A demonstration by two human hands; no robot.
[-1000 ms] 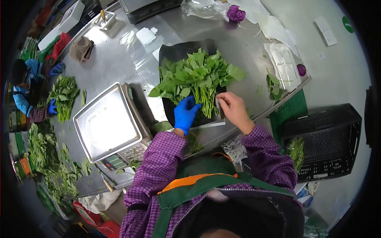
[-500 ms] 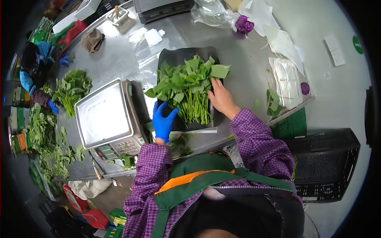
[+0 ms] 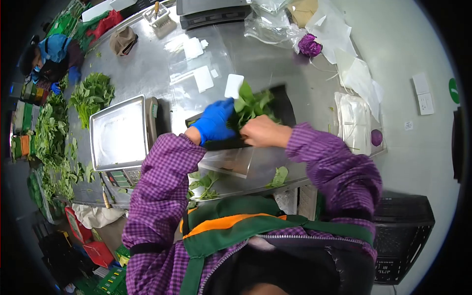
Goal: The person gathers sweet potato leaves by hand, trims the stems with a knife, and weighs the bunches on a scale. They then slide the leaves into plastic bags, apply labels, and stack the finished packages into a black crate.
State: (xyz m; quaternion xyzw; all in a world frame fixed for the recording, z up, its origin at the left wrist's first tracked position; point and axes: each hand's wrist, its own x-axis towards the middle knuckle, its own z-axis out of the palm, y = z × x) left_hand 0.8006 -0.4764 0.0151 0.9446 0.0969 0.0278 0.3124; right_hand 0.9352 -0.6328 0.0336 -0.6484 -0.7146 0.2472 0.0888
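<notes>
A bunch of leafy greens (image 3: 253, 104) lies on a black sheet (image 3: 283, 105) in front of me, its stems hidden by my hands. My left hand (image 3: 216, 121), in a blue glove, curls against the left side of the bunch, over the sheet. Bare, my right hand (image 3: 265, 132) is closed at the near side of the greens, with its fingertips tucked in next to the glove. Exactly what those fingertips pinch is partly hidden. A clear plastic piece (image 3: 228, 161) shows below the sheet at the table edge.
Left of my hands stands a scale (image 3: 119, 132). Beyond it lie another bunch of greens (image 3: 92, 96) and loose greens (image 3: 51, 123); a co-worker (image 3: 54, 54) stands there. White labels (image 3: 203, 78) lie ahead. At right are a purple bundle (image 3: 309, 45) and white bags (image 3: 353, 123).
Both hands have moved inward and away from me, closing around the greens. The near part of the black sheet has come up, and the stems are now covered.
</notes>
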